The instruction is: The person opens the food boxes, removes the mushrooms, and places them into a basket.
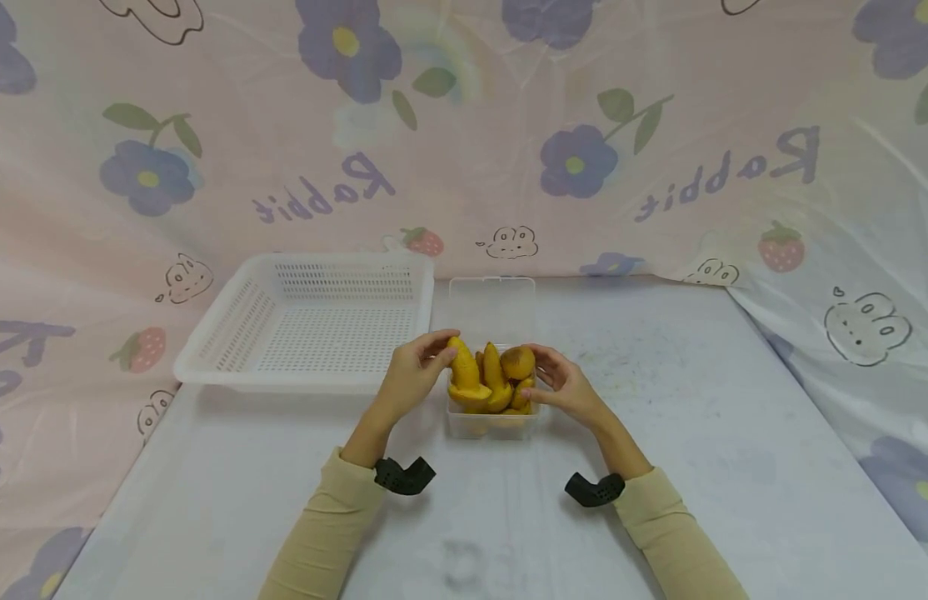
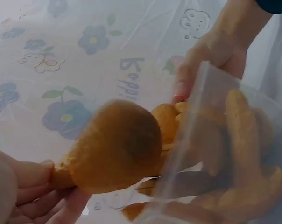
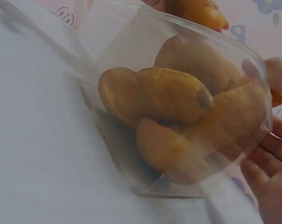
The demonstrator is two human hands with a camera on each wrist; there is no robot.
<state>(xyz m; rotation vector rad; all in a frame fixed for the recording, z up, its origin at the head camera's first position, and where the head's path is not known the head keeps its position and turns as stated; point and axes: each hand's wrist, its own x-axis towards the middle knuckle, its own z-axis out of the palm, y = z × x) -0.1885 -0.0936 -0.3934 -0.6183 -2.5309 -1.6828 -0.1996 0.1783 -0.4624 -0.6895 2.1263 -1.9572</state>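
A clear plastic box point(image 1: 494, 427) stands on the table, filled with several yellow-brown mushrooms point(image 1: 497, 385). My left hand point(image 1: 419, 371) is at the box's left side and pinches one mushroom point(image 2: 117, 144) by its stem. That mushroom's cap is turned toward the box, in front of its wall in the left wrist view. My right hand point(image 1: 572, 387) holds the right side of the box, its fingers around the wall and rim in the right wrist view. Through the transparent wall, more mushrooms point(image 3: 169, 93) show inside, lying at different angles.
The box's clear lid point(image 1: 492, 307) lies folded back behind it. A white perforated basket point(image 1: 404, 382) stands to the left at the back. Behind the white table point(image 1: 681, 517) hangs a printed cloth point(image 1: 464, 150). Black curved pieces point(image 1: 406, 477) are on both wrists.
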